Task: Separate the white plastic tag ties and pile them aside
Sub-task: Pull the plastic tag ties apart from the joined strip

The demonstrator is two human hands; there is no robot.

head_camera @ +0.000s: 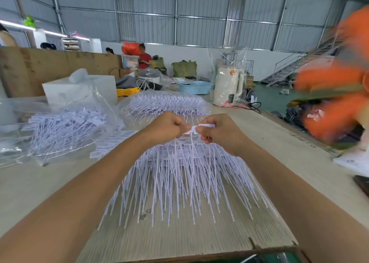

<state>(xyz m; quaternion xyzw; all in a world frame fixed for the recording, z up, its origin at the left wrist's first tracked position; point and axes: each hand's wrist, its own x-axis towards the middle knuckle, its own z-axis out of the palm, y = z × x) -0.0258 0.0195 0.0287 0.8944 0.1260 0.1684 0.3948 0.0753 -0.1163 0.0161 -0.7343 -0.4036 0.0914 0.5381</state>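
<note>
The room is a large shed with corrugated metal walls and a metal staircase (295, 67) at the right. People sit far back behind a brown cardboard wall (50, 69); something orange and blurred (335, 95) fills the right side.

The table (199, 240) is a pale board whose near edge is chipped. Toward its far edge stand a white box (65, 91), a blue basket (194, 87) and a cream-coloured jug (227, 87) wrapped in clear film. At the far middle lies a clear bag of tag ties (167, 105), seemingly unopened; toward the left edge an open bag holds a loose pile of ties (63, 129), which I take to be the separated ones.

In the middle of the table lies the stack of joined tag ties (179, 175), tails fanned toward the near edge. Above its far end both hands meet. The left hand (167, 127) is clenched around the white head of a strip of ties (191, 132), and the right hand (217, 131) pinches the next head on the same strip; the tails hang down onto the stack.

The step in hand looks like snapping one tie from its neighbour. Next, I judge, comes a short twist or pull apart at the joint, then carrying the freed tie to the left pile, keeping its tail from snagging the stack below.
</note>
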